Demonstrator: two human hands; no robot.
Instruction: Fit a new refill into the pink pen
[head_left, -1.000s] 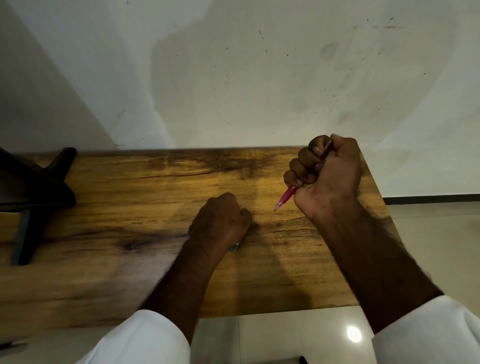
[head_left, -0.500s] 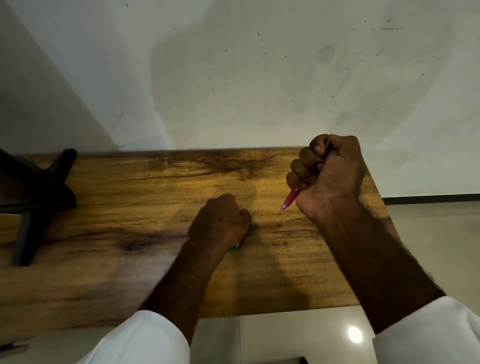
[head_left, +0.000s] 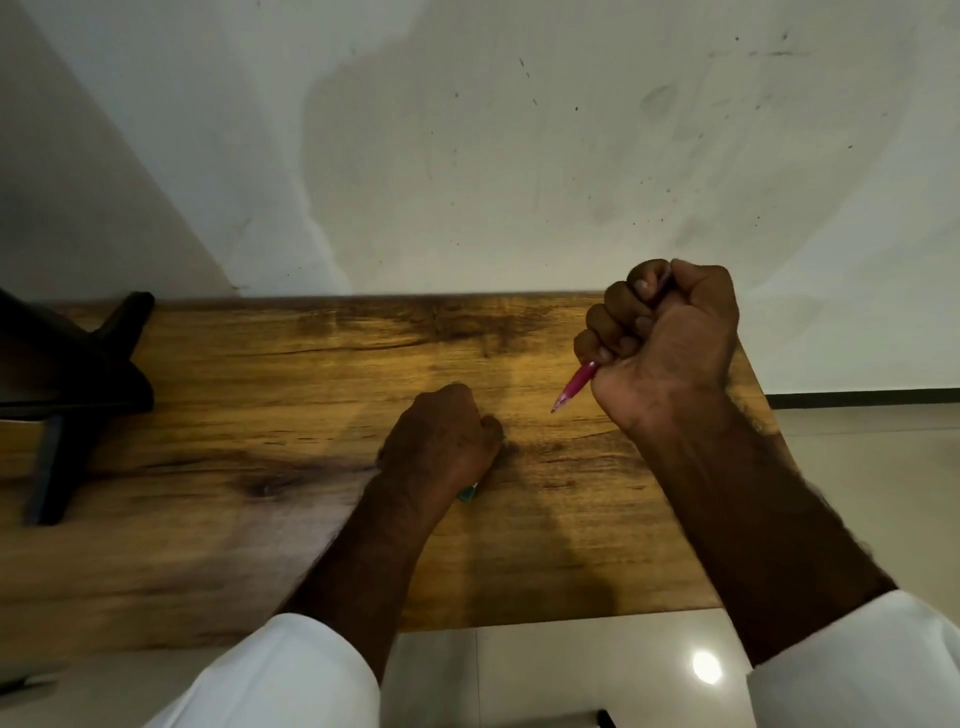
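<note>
My right hand (head_left: 670, 343) is a closed fist above the right part of the wooden table (head_left: 260, 415), gripping the pink pen (head_left: 575, 387). Only the pen's lower end shows, its tip pointing down and left a little above the wood. My left hand (head_left: 441, 441) rests as a fist on the table's middle. A small teal object (head_left: 469, 492) pokes out under its heel; what it is cannot be told. No loose refill is visible.
A black stand (head_left: 67, 384) sits on the table's left end. The table backs onto a stained white wall (head_left: 519, 156). Pale tiled floor (head_left: 857, 467) lies to the right and below the near edge.
My right fist has swung the pen so that its tip points more steeply down, and less of the pen shows. My left hand has stayed put.
</note>
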